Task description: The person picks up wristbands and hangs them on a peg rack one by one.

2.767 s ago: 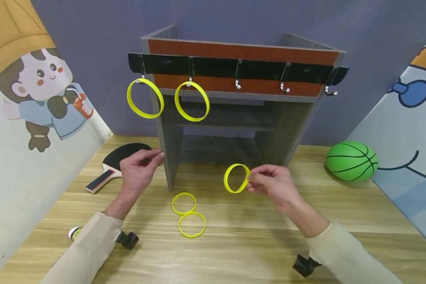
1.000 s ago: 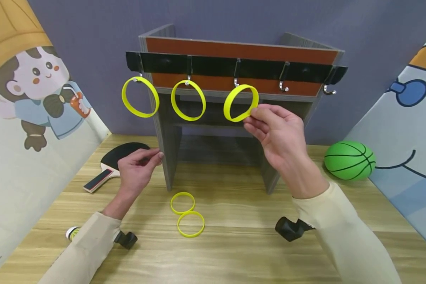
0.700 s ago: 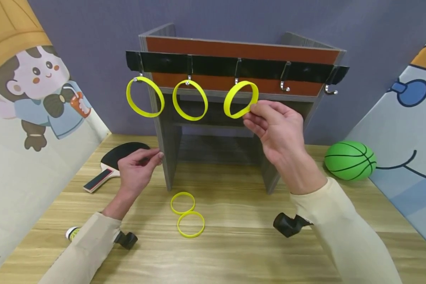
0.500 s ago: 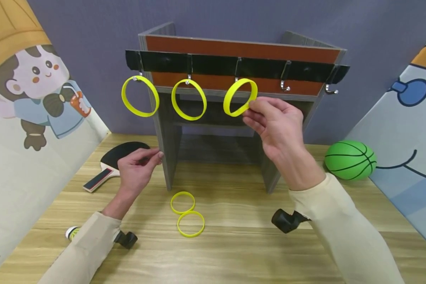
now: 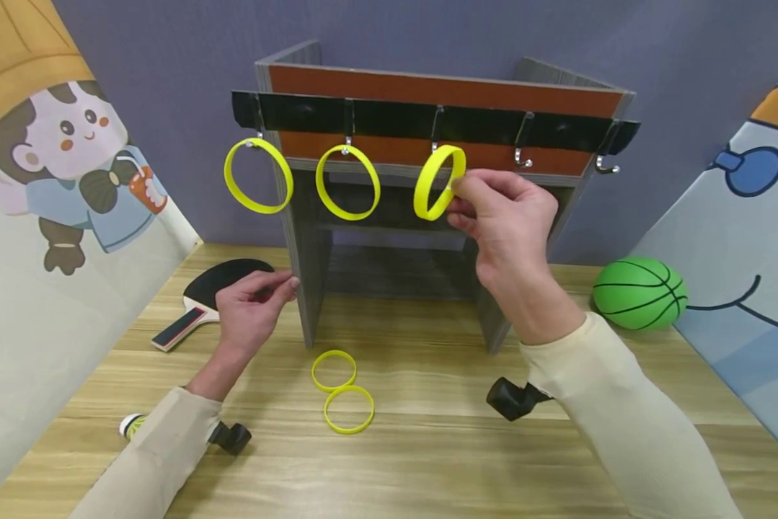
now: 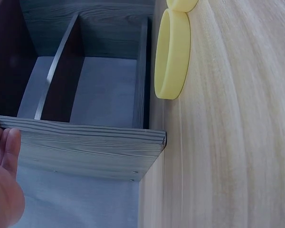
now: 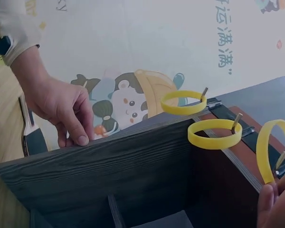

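My right hand (image 5: pixel 512 216) pinches a yellow wristband (image 5: pixel 425 189) by its right side at the middle hook. The right wrist view shows that hook's tip (image 7: pixel 280 161) within the band's opening; whether the band rests on it I cannot tell. Two more yellow wristbands (image 5: pixel 259 209) (image 5: pixel 348 214) hang from the two leftmost hooks. My left hand (image 5: pixel 249 306) holds the front edge of the grey shelf's left side panel (image 5: pixel 306 288) between thumb and fingers. On the wooden table, two yellow wristbands (image 5: pixel 334 352) (image 5: pixel 350 432) lie flat, touching each other.
The black hook strip (image 5: pixel 389 119) crosses the shelf's red-brown front board (image 5: pixel 492 92); two bare hooks (image 5: pixel 523 160) (image 5: pixel 607 168) are on its right. A table tennis bat (image 5: pixel 216 285) lies left, a green ball (image 5: pixel 640 293) right. A white-and-yellow object (image 5: pixel 131 425) is partly behind the left sleeve.
My right hand has lifted the wristband from low before the shelf up to the middle hook, and lately turned it more edge-on. The left hand has stayed at the side panel.
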Demonstrator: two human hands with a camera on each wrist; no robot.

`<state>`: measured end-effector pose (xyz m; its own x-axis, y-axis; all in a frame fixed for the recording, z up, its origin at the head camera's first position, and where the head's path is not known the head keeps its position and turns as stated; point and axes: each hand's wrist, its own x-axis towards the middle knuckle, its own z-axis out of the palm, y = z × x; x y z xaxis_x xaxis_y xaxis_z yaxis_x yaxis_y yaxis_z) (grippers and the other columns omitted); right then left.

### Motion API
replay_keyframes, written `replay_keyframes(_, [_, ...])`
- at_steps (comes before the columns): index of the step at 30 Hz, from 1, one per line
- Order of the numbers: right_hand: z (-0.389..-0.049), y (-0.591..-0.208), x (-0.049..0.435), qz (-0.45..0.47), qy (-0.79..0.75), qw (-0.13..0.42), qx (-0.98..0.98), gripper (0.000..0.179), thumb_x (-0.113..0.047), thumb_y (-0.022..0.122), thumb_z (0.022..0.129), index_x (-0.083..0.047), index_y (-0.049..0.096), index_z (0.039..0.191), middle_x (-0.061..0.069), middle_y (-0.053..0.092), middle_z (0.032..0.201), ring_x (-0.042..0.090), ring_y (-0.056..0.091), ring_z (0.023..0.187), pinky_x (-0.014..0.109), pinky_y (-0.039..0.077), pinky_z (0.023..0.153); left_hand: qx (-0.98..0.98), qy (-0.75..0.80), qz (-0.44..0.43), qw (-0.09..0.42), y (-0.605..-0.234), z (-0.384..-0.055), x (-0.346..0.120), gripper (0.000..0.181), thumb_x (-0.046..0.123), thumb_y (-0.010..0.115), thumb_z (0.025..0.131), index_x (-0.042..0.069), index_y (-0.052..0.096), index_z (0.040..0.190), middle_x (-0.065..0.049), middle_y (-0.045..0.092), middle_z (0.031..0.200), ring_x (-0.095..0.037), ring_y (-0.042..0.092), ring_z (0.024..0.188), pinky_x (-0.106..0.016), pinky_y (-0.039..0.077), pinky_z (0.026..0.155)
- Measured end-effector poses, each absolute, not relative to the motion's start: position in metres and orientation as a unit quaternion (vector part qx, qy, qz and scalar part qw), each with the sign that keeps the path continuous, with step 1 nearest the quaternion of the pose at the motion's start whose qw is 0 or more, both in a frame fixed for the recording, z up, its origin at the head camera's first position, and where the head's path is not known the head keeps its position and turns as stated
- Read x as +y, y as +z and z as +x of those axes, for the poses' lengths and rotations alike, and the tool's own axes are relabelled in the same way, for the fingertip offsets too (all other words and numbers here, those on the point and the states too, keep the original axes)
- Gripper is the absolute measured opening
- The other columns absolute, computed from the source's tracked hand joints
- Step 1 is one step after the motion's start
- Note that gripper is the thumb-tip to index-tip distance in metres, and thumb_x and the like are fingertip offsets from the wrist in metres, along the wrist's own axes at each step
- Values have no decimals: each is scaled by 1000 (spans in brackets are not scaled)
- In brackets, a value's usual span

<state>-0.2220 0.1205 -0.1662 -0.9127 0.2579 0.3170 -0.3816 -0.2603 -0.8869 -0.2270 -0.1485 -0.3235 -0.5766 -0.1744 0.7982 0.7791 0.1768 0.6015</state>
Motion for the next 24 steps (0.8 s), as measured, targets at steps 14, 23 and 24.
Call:
replay_keyframes(14, [-224, -169, 117, 88, 792, 222, -562, 9, 5, 74, 76, 6, 70, 85, 21, 65, 78, 23, 63, 56, 34, 57, 61, -650, -597, -240, 405, -323, -228, -148, 12, -23, 68, 72, -17, 68, 82, -27, 62, 69, -13, 63, 57, -16, 49, 52])
replay_keyframes(23, [-219, -176, 118, 99, 794, 197, -567, 14, 2, 77, 76, 7, 71, 88, 23, 66, 84, 27, 67, 63, 37, 57, 63, -640, -609, -241, 403, -322, -228, -147, 11, -24, 67, 72, -19, 67, 82, -28, 61, 70, -12, 64, 58, -16, 51, 53])
replay_keyframes(24, [-218, -177, 118, 101, 795, 195, -565, 15, 2, 78, 75, 7, 71, 88, 23, 66, 84, 28, 67, 64, 38, 57, 63, -638, -610, -241, 403, -322, -228, -147, 11, -24, 67, 72, -19, 67, 82, -28, 61, 70, -11, 64, 58, -16, 51, 53])
